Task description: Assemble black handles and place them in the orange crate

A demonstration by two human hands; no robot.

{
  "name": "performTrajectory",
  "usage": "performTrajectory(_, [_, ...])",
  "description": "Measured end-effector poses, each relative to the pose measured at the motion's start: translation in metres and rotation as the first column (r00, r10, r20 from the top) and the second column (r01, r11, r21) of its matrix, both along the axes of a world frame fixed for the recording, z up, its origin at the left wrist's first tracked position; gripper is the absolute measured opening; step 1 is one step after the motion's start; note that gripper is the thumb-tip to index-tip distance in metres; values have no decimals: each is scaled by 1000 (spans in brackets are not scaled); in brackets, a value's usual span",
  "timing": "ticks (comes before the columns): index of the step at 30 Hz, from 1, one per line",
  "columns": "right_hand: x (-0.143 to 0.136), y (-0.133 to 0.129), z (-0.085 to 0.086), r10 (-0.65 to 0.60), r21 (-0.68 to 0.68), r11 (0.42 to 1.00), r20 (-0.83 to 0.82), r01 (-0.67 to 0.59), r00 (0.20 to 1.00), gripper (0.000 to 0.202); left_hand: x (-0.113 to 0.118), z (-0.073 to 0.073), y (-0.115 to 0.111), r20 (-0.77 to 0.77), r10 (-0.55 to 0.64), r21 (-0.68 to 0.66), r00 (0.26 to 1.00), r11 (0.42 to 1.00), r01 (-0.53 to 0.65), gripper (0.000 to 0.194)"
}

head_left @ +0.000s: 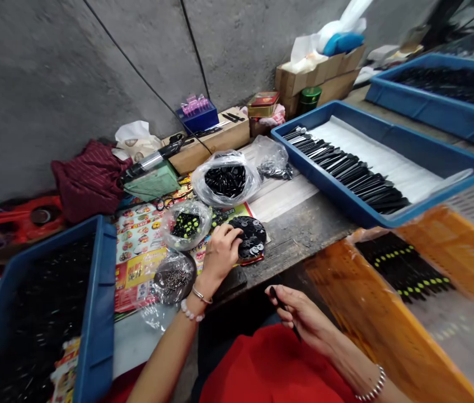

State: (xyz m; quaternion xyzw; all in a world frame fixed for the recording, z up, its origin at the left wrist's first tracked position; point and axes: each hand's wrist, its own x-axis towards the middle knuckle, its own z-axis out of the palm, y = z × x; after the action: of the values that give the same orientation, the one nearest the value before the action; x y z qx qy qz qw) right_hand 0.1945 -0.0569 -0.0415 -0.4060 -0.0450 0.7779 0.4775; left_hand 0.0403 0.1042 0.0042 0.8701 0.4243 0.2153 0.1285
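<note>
- Black discs (253, 230): located at the fingertips of the left hand (221, 252). Fingers are curled narrowly; whether a disc is pinched cannot be told.
- Discs are judged light, stiff and slippery, best taken singly by the rim.
- Dark strip (273, 291): gripped in the right hand (304, 316); judged light and rigid, best held near its middle.

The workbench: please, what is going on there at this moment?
The person's left-hand grip is at a pile of flat black pieces near the edge of the workbench. The right-hand grip holds a slim black piece off the bench. Many long black pieces lie lined up in a blue tray.
</note>
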Motion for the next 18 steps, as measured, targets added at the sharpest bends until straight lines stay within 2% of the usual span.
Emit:
performTrajectory(8, [-2,1,4,37,47,998,27,-38,999,40,11,2,-4,-99,24,21,995,1000,-22,12])
performTrajectory(18, [-3,1,1,47,60,997,53,-50,998,38,2,-4,-2,-21,1,-15,1000,1000,-1,19])
